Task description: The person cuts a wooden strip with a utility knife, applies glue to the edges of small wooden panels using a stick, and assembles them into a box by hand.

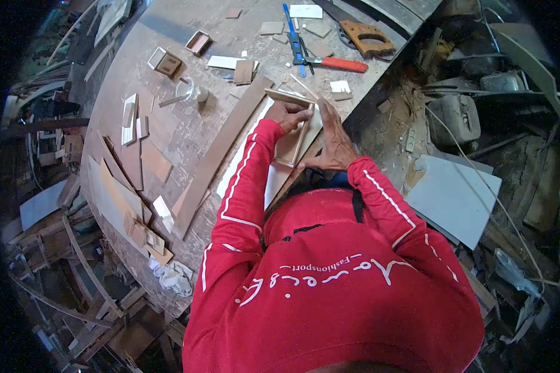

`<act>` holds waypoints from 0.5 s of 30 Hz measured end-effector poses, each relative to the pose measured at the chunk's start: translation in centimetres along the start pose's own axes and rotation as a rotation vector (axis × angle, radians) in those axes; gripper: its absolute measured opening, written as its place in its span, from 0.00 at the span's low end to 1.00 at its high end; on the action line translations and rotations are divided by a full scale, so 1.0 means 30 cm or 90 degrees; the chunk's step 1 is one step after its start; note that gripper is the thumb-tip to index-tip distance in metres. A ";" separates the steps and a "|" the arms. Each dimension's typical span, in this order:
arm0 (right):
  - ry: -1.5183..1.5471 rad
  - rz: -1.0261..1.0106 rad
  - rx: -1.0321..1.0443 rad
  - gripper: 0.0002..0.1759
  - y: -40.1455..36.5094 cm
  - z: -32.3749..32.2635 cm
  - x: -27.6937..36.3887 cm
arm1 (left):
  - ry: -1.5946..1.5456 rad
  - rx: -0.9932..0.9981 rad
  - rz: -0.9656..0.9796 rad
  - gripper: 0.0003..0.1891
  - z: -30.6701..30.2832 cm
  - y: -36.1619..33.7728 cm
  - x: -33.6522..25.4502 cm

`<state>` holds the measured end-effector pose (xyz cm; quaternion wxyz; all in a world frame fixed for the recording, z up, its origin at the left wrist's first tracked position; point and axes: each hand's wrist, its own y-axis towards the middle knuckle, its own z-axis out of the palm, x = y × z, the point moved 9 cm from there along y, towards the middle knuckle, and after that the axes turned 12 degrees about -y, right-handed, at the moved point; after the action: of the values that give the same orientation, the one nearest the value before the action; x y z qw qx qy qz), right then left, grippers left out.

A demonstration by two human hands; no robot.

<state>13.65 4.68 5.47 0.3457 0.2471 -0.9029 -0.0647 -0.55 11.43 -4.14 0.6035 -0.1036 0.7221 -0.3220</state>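
Observation:
A shallow wooden box (pixel 288 149) with thin raised walls rests on a white sheet (pixel 275 184) near the table edge. My left hand (pixel 286 117) reaches into its far part, fingers closed on the wall at the right side. Along the outside of that same wall lies my right hand (pixel 335 142), its fingers stretched forward and its thumb spread toward the near corner. A thin stick (pixel 303 86) lies just beyond the fingers. Left of the box runs a long brown wooden strip (pixel 221 161).
A handsaw (pixel 367 40), a blue bar clamp with a red handle (pixel 339 64), two small boxes (pixel 165 61) and a clear cup (pixel 196 92) are on the table. Thin wood offcuts (pixel 157 163) lie at left. A white panel (pixel 454 196) and scrap surround the table.

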 end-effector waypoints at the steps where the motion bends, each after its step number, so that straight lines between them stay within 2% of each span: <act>1: 0.001 -0.008 -0.016 0.83 -0.005 0.005 0.009 | -0.001 -0.003 0.008 0.29 -0.001 0.001 0.001; 4: -0.043 -0.008 -0.032 0.82 -0.011 0.025 0.021 | 0.022 -0.025 0.028 0.30 -0.001 -0.026 -0.032; 7: 0.058 0.064 -0.016 0.75 -0.007 0.011 -0.004 | 0.068 -0.026 0.033 0.30 0.010 -0.076 -0.086; 11: 0.114 0.116 -0.085 0.57 -0.018 -0.052 -0.096 | 0.140 -0.036 0.084 0.29 0.004 -0.061 -0.091; 13: 0.146 0.144 -0.102 0.48 0.000 -0.062 -0.145 | 0.235 -0.112 0.177 0.27 -0.001 -0.132 -0.182; 14: 0.102 0.135 -0.144 0.38 0.017 -0.088 -0.153 | 0.282 -0.152 0.222 0.26 -0.002 -0.189 -0.235; 15: 0.146 0.174 -0.103 0.36 0.035 -0.076 -0.176 | 0.279 -0.199 0.267 0.25 -0.011 -0.264 -0.287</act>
<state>18.09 8.30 4.36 0.4708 0.0991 -0.8745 -0.0610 -0.60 10.08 7.49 0.4637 0.0273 0.8809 -0.0909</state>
